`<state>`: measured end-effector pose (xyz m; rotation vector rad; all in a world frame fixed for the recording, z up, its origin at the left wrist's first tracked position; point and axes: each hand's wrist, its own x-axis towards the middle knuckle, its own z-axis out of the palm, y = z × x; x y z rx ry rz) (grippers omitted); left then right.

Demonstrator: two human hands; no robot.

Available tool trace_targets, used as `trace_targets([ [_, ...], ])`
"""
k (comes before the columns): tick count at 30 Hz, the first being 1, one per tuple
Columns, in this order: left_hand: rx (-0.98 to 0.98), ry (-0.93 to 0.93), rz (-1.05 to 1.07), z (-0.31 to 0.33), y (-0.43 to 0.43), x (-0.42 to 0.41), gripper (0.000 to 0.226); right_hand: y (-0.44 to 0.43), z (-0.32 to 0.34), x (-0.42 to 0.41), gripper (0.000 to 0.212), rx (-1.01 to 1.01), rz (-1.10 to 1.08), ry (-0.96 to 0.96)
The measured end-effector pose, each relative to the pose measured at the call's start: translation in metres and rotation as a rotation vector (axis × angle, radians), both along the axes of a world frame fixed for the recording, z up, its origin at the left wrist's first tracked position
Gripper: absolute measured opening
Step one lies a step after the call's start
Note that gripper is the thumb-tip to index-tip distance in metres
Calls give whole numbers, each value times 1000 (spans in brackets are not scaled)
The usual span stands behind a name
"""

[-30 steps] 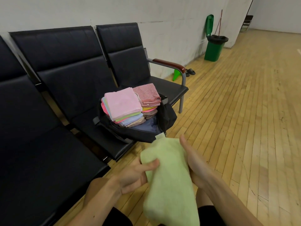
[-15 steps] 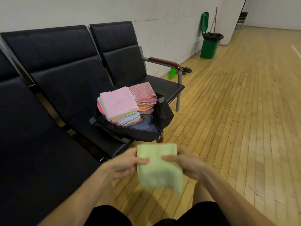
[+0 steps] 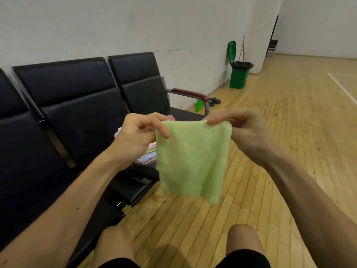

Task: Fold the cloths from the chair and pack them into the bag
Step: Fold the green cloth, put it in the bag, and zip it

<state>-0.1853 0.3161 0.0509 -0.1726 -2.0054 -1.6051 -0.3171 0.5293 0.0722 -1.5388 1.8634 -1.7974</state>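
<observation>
A light green cloth hangs in the air in front of me, folded over and held by its top edge. My left hand pinches its upper left corner. My right hand pinches its upper right corner. Behind the cloth and my left hand, a stack of folded cloths in pink, green and blue shows only in part. It sits in a black bag on the front of a black chair seat. Most of the bag is hidden.
A row of black padded chairs runs along the white wall at left, ending in a brown armrest. A green bin stands by the wall farther off. Wooden floor spreads to the right. My bare knees show at the bottom.
Both hands have lifted the green cloth from lap height up in front of the bag and now hold it by its top corners so that it hangs down. The camera has tilted up.
</observation>
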Motion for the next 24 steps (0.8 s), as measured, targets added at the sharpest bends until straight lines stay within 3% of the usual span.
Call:
trace_targets([
  [3, 62, -23, -7, 4, 5, 3, 62, 6, 1, 1, 24, -24, -73, -35],
  [7, 110, -43, 8, 7, 10, 5, 60, 14, -7, 4, 18, 57, -99, -122],
  [9, 139, -45, 15, 8, 17, 5, 58, 14, -17, 10, 30, 91, -55, -193],
  [12, 203, -80, 29, 1, 28, 4, 55, 16, -44, 29, 42, 38, 164, -612],
  [14, 238, -126, 57, -8, 32, 3, 49, 17, -66, 43, 67, -10, 279, -942],
  [15, 257, -149, 68, -14, 33, 3, 47, 17, -79, 48, 78, -12, 313, -1010],
  [16, 269, -181, 91, -19, 34, 3, 45, 14, -89, 52, 78, 13, 315, -996],
  [18, 356, -242, 130, -31, 36, 4, 36, 8, -99, 54, 52, 101, 247, -831],
  [21, 703, -353, 39, -54, 34, 6, 23, -2, -100, 48, 29, 126, 120, -806],
  [24, 932, -529, -22, -81, 25, 8, 49, -17, -101, 38, 24, 105, 56, -850],
])
